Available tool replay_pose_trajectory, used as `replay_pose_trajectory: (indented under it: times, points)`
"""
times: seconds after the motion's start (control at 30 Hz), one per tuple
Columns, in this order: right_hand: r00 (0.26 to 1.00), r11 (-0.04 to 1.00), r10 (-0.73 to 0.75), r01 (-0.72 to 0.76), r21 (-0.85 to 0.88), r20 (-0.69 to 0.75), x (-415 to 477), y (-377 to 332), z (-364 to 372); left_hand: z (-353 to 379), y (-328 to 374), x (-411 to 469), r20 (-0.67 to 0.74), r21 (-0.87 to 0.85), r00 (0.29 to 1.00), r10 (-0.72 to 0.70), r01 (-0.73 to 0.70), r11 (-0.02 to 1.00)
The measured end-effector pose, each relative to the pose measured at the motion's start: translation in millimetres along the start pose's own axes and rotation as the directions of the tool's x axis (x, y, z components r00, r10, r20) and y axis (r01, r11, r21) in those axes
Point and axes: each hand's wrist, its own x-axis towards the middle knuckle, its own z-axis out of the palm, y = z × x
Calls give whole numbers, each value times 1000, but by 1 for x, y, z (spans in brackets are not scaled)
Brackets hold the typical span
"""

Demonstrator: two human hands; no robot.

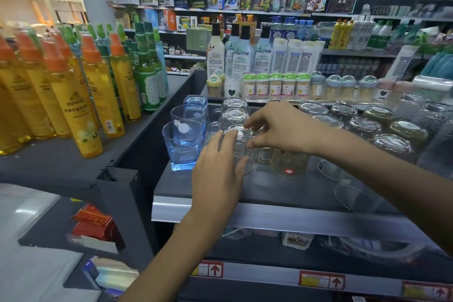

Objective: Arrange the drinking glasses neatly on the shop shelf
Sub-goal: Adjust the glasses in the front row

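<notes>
Between left grip [218, 174] and right grip [279, 130]: clear glass [241, 141], clasped by both | column behind [234, 115] aligned | rightward glasses [354, 195] seemingly unsorted.

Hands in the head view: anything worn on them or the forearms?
Nothing worn shows. The left hand and right hand are bare: no gloves, rings, watch or bracelet. The left forearm and right forearm run bare to the frame edges, sleeveless.
</notes>
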Motion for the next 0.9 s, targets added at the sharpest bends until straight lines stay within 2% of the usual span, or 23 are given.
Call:
replay_pose_trajectory:
  times: [0.37, 0.77, 0.9]
  points:
    - [998, 998, 37, -34, 51, -51, -11, -4, 6, 2, -3, -9, 28, -270, 979, -200, 200, 942]
    - [990, 997, 69, -73, -30, -126, 7, 3, -9, 4, 0, -12, 74, -237, 971, -226, 237, 942]
    - [993, 996, 60, -65, -54, -98, 23, 1, -6, 8, -1, -11, 62, -216, 968, -243, 251, 943]
